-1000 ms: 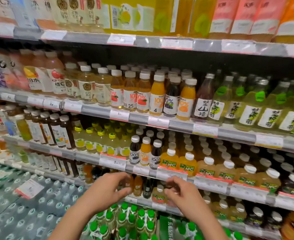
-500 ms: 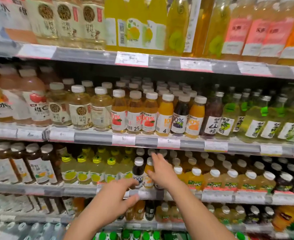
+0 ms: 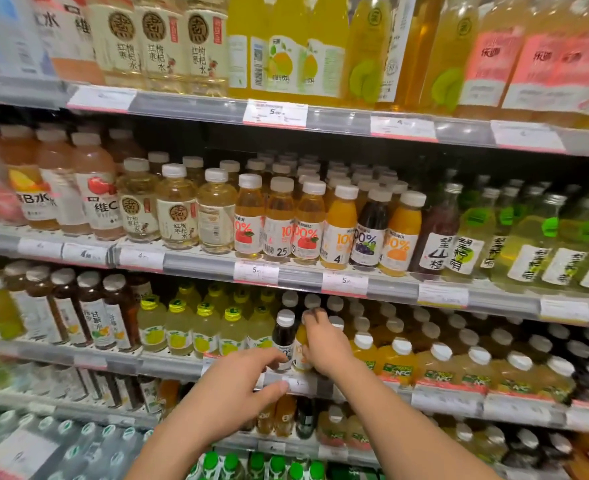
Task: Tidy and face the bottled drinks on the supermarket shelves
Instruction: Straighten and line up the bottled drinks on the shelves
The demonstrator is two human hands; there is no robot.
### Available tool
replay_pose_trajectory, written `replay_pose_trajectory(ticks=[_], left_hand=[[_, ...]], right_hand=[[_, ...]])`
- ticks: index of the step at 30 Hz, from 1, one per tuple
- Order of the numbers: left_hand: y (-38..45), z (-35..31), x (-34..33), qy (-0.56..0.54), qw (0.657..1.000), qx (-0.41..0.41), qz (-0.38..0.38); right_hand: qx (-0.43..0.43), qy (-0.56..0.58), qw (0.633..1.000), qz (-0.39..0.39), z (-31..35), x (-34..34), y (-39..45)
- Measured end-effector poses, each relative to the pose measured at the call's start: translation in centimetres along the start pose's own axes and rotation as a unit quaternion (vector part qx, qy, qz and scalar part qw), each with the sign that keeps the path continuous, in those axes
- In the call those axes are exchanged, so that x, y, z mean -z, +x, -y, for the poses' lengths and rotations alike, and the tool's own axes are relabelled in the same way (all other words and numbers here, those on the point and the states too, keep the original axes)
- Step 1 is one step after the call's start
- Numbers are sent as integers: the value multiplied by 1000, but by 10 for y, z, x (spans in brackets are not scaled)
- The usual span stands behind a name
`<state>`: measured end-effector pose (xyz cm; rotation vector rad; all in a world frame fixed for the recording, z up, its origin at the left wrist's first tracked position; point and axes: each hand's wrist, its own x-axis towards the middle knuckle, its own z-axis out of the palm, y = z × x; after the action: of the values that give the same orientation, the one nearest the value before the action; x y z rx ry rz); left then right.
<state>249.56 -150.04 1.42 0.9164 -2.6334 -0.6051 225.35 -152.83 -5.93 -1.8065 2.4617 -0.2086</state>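
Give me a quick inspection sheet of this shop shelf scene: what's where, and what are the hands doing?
Surface: shelf edge carries price tags.
Job's things: dark juice bottle and orange juice bottle stand side by side at the front.
Clutter: nothing seen.
Grippers: right hand grips the orange juice bottle; left hand reaches toward the dark juice bottle, fingers relaxed.
Cables: nothing seen.
Surroundings: yellow-capped bottles leftward, green-capped bottles below.
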Motion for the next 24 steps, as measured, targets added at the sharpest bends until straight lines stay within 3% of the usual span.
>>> replay_pose_trajectory(ticks=[9,13,18,24], left_hand=[[2,-5,-1,20,1000,17,-2],[26,-20,13,46,999,-1,-16],[71,-55,40,64,994,-46,-72],[131,-97,73,93,971,-109,-193]], right_hand=[[2,-2,998,-58,-5,-2,1],[27,1,999,-42,-6,-2,-1],[54,9,999,-7,-11,12,-19],[26,120,986,-117,-33,46,-52]])
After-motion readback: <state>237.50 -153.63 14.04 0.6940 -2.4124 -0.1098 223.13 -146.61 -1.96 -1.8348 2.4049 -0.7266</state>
